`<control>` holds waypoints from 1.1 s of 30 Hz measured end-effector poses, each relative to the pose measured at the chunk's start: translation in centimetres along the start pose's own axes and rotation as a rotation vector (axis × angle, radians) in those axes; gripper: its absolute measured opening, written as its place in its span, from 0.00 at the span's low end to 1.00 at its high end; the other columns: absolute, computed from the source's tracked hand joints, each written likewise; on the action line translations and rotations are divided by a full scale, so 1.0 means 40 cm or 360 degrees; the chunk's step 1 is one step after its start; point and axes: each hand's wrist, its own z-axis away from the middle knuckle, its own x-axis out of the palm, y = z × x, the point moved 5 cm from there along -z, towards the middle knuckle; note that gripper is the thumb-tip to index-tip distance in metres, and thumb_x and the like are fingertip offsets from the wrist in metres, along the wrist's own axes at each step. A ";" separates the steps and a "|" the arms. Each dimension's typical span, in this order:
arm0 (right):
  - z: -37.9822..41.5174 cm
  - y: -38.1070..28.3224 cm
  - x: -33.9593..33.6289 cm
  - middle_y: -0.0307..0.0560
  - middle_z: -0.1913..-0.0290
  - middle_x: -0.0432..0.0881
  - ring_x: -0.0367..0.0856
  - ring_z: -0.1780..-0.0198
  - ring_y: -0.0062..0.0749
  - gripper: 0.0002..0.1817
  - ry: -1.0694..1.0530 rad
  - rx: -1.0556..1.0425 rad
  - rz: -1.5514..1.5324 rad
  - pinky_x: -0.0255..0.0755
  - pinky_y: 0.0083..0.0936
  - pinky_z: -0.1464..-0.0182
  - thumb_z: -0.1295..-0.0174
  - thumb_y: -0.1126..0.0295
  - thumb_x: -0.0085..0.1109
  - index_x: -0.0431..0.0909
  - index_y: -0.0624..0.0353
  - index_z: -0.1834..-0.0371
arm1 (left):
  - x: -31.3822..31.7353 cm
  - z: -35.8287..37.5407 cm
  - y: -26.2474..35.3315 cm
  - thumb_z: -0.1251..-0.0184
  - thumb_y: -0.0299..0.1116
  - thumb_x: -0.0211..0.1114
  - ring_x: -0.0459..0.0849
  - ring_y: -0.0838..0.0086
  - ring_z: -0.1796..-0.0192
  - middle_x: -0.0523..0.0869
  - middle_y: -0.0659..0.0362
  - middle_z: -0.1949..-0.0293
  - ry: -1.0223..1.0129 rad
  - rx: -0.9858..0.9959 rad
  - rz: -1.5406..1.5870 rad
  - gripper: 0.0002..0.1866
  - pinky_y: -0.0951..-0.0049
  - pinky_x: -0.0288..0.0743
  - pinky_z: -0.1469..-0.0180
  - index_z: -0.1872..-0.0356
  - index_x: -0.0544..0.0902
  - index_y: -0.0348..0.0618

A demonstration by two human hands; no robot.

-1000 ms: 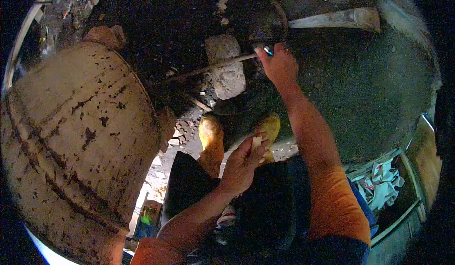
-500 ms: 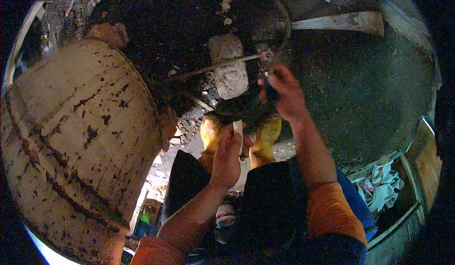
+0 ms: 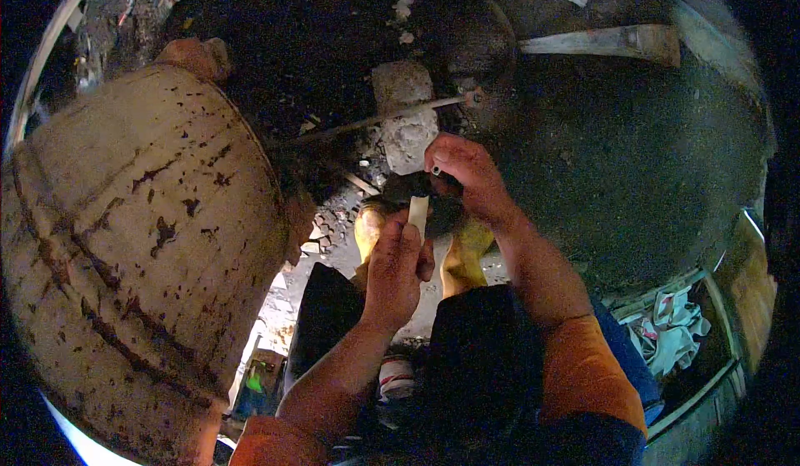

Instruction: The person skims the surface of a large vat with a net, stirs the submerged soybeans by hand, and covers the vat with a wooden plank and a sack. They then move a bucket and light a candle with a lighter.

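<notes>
My left hand [image 3: 393, 274] is closed around a pale, flat strip [image 3: 418, 207] that sticks up past the thumb; its lower part is hidden by the fingers. Just above and to the right, my right hand [image 3: 471, 174] is curled around a small dark object with a metallic end [image 3: 436, 171], which looks like a lighter. That end points toward the top of the strip, a short gap away. Beneath both hands are two yellow boots [image 3: 460, 262] on the ground.
A big flaking, rusty drum [image 3: 125, 241] fills the left side. Ahead lie a pale stone block [image 3: 404, 132] and a thin rod [image 3: 354, 128] across it. A long flat blade [image 3: 612, 42] lies farther off. At lower right, a box [image 3: 725, 324] holds crumpled pale material [image 3: 671, 333].
My right hand has moved left and down, bringing the small dark object closer to the strip. My left hand stays nearly in place, still holding the strip.
</notes>
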 end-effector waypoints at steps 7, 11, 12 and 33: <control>-0.010 -0.019 0.035 0.34 0.71 0.70 0.66 0.77 0.16 0.09 -0.0132 -0.0234 0.0390 0.59 0.14 0.78 0.43 0.61 0.52 0.73 0.55 0.71 | -0.013 -0.005 0.012 0.28 0.46 0.43 0.62 0.85 0.78 0.66 0.67 0.79 -0.0147 0.0020 0.0086 0.16 0.84 0.58 0.77 0.53 0.70 0.44; -0.012 0.013 0.050 0.33 0.73 0.72 0.69 0.78 0.15 0.09 -0.0201 0.0221 -0.0092 0.60 0.12 0.79 0.40 0.60 0.49 0.71 0.53 0.67 | -0.015 -0.005 0.009 0.27 0.45 0.42 0.62 0.85 0.78 0.66 0.66 0.79 -0.0124 -0.0032 0.0133 0.16 0.85 0.59 0.76 0.53 0.70 0.44; -0.012 0.013 0.056 0.33 0.73 0.72 0.69 0.78 0.15 0.09 -0.0204 0.0222 -0.0093 0.60 0.12 0.79 0.40 0.60 0.49 0.71 0.53 0.67 | -0.011 -0.004 0.016 0.27 0.45 0.41 0.63 0.85 0.78 0.66 0.66 0.79 -0.0100 0.0002 0.0121 0.16 0.85 0.59 0.76 0.53 0.70 0.44; -0.016 0.009 0.064 0.32 0.80 0.68 0.62 0.82 0.12 0.10 -0.0189 -0.0010 0.0056 0.53 0.11 0.82 0.39 0.61 0.45 0.70 0.56 0.66 | -0.031 -0.018 -0.017 0.28 0.44 0.45 0.69 0.86 0.75 0.73 0.67 0.71 -0.0154 -0.0012 0.0300 0.14 0.89 0.65 0.75 0.50 0.70 0.48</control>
